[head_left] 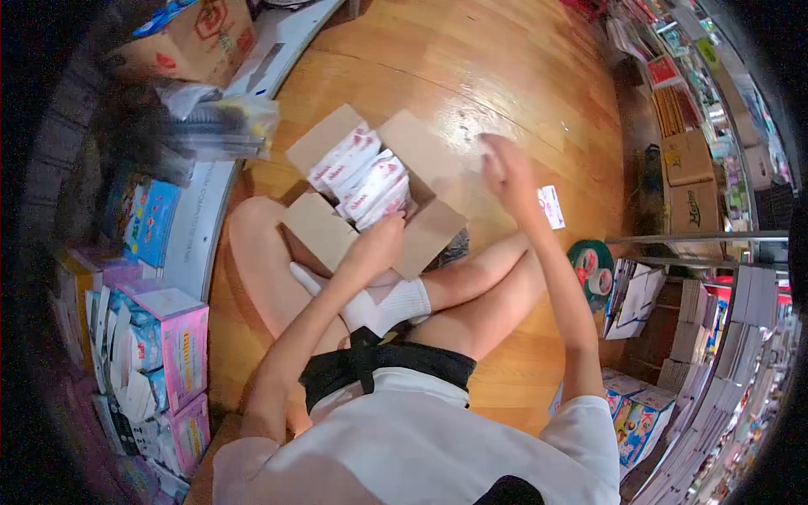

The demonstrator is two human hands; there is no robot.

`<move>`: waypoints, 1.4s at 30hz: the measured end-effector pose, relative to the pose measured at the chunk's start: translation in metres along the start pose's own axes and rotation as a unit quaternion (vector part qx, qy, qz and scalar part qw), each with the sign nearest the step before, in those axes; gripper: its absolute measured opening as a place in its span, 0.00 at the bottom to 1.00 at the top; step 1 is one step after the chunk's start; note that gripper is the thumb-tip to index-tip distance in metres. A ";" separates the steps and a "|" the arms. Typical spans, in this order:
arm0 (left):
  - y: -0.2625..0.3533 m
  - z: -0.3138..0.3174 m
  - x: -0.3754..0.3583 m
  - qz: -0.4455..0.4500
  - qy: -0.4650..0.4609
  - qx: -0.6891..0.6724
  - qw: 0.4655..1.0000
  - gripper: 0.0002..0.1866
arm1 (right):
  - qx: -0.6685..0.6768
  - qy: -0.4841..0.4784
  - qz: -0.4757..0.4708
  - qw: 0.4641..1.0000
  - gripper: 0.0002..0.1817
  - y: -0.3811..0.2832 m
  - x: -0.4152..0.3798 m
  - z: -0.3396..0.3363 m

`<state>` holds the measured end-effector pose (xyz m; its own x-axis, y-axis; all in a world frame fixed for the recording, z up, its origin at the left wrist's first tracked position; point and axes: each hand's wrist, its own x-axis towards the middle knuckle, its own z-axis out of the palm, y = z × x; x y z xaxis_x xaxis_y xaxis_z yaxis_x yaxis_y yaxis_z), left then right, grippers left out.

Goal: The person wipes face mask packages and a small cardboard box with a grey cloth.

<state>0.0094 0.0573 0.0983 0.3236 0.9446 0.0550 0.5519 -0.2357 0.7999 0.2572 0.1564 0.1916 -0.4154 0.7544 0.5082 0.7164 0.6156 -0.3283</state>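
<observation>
An open cardboard box (324, 225) stands on the floor in front of my crossed legs, its flaps folded outward. Several white packets with red print (374, 189) lie inside it in overlapping rows. My left hand (374, 248) reaches over the near side of the box, fingers closed at the lower edge of the nearest packet. To the right of the box, my right hand (509, 172) is raised above the floor and blurred, thumb apart from the bent fingers, with nothing visible in it. A small white card or packet (550, 207) lies on the floor beside my right wrist.
Shelves of stacked books and boxes (694, 181) line the right side. Near my right knee are tape rolls (593, 273). Pink boxes (181, 353) stand at the left, with a carton (189, 42) at upper left. Dark wrapping (454, 248) lies beside the box.
</observation>
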 end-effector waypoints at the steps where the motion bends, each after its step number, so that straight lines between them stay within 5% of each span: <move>1: 0.005 -0.003 0.003 -0.031 -0.031 -0.024 0.999 0.16 | -0.042 0.001 0.047 0.998 0.21 0.029 -0.010 -0.009; 6: -0.003 0.002 0.016 -0.123 -0.165 -0.047 0.978 0.28 | -0.205 -0.057 0.319 0.924 0.34 0.222 -0.139 -0.020; 8: 0.000 0.001 0.026 -0.176 -0.221 -0.053 0.958 0.31 | -0.244 -0.086 0.386 0.886 0.47 0.257 -0.183 -0.024; 10: -0.003 0.004 0.031 -0.217 -0.247 -0.098 0.939 0.35 | -0.183 -0.173 0.548 0.797 0.51 0.263 -0.192 -0.031; 13: -0.024 0.019 0.032 -0.228 -0.208 -0.148 0.940 0.39 | -0.079 -0.141 0.513 0.843 0.56 0.290 -0.228 -0.022; 17: -0.037 0.034 0.024 -0.205 -0.124 -0.049 0.970 0.38 | 0.043 -0.102 0.529 0.841 0.28 0.304 -0.242 -0.015; 19: -0.041 0.033 0.029 -0.218 -0.135 -0.039 0.966 0.33 | 0.105 -0.233 0.626 0.737 0.28 0.307 -0.234 -0.027; 20: -0.040 0.028 0.030 -0.208 -0.141 -0.060 0.966 0.34 | 0.091 -0.188 0.576 0.790 0.12 0.304 -0.237 -0.031; 23: -0.017 -0.003 0.033 -0.176 -0.158 -0.105 0.966 0.35 | 0.190 -0.135 0.587 0.776 0.14 0.319 -0.224 -0.029; 25: -0.010 -0.012 0.030 -0.156 -0.168 -0.111 0.967 0.34 | 0.195 -0.197 0.501 0.820 0.13 0.285 -0.178 -0.043; 27: -0.011 -0.012 0.024 -0.152 -0.149 -0.090 0.973 0.35 | 0.242 -0.114 0.372 0.889 0.18 0.254 -0.148 -0.041; 32: -0.005 -0.012 0.016 -0.147 -0.052 -0.142 0.978 0.35 | 0.086 -0.118 0.178 0.973 0.20 0.104 -0.027 -0.073; 35: -0.007 -0.016 0.015 -0.166 -0.052 -0.234 0.957 0.37 | 0.154 -0.185 0.165 0.956 0.18 0.003 0.032 -0.090; 37: -0.006 -0.021 0.012 -0.187 -0.054 -0.345 0.918 0.40 | 0.155 -0.204 0.041 0.966 0.13 -0.030 0.049 -0.078; 42: 0.017 -0.058 -0.002 -0.253 -0.048 -0.481 0.838 0.47 | 0.238 -0.303 -0.080 0.919 0.12 -0.094 0.081 -0.037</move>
<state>-0.0266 0.0649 0.1462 0.3204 0.8346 -0.4481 -0.2231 0.5262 0.8205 0.1770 0.1505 0.2933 -0.8336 0.5449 0.0906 0.3526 0.6511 -0.6722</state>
